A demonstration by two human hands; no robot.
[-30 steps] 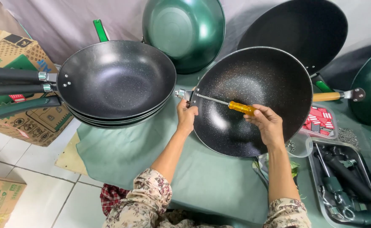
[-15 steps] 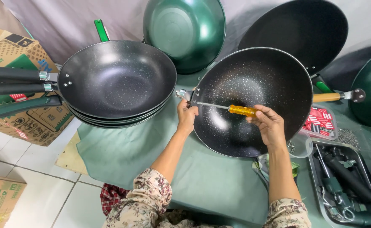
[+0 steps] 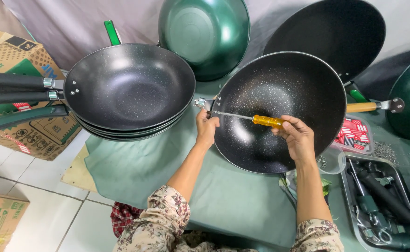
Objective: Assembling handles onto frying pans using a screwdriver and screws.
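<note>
A black speckled wok (image 3: 284,88) lies tilted on the green-covered table (image 3: 139,163). My left hand (image 3: 206,127) grips its left rim, just below a metal handle bracket (image 3: 201,102). My right hand (image 3: 297,137) holds a screwdriver (image 3: 254,119) with a yellow handle over the wok's inside. The screwdriver's thin shaft points left, its tip at the rim by the bracket.
A stack of black woks (image 3: 128,88) with long dark handles sits at the left. Green woks (image 3: 205,32) and a black one (image 3: 328,32) lean at the back. A metal tray (image 3: 403,186) of tools lies at the right. Cardboard boxes (image 3: 22,126) stand at the left on the tiled floor.
The screwdriver has dipped slightly lower inside the wok. Both hands stay in nearly the same places.
</note>
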